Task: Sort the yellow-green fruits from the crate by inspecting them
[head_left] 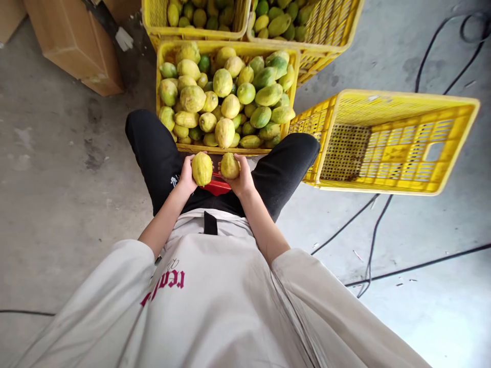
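Frame centre: left hand (187, 175) grips yellow fruit (202, 169), right hand (243, 178) grips greenish fruit (229, 166); each sits at its hand's inner side.

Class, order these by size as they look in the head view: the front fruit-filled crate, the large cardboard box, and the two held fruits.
1. Front fruit-filled crate
2. Large cardboard box
3. Fruit in the left hand and fruit in the right hand: too close in size to rank surely.
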`<state>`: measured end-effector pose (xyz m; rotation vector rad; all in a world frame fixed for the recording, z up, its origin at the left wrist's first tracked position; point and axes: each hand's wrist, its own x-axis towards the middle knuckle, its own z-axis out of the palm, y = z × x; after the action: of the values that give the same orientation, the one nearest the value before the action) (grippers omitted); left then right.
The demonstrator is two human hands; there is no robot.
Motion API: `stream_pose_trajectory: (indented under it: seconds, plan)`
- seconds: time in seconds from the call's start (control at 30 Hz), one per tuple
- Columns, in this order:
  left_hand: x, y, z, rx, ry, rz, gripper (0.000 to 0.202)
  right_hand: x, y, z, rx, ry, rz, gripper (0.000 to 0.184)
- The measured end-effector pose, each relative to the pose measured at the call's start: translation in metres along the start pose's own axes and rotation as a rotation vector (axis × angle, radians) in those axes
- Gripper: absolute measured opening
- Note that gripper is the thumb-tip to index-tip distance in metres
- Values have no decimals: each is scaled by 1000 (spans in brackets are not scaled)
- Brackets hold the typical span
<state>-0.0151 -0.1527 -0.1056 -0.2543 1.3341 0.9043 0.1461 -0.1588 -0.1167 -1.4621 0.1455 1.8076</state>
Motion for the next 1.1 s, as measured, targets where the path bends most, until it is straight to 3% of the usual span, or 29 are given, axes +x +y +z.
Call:
stream_pose_trajectory:
  seconds: [0.23,0.43,0.53,0.77,0.9,1.0,1.1]
  plan:
    - [-8,4,3,-55,9,8,49,-1,0,0,23,-77,-21,26]
    - [-20,4,9,-67,44,153,11,-12,-1,7,45,-46,-91,22]
    - [-15,2,7,-71,53,139,15,-14,-1,8,42,-27,-113,19]
    - [0,2,-2,5,45,-10,47,-5,-3,6,63,131,88,16]
    - [-2,2,-1,-29,51,-60,51,-3,-6,4,146,158,155,22]
    - [-9,5,5,-91,50,-82,52,-8,-9,3,173,258,179,17]
    - [-18,10,10,-134,49,-108,53,-12,-22,6,223,311,306,18]
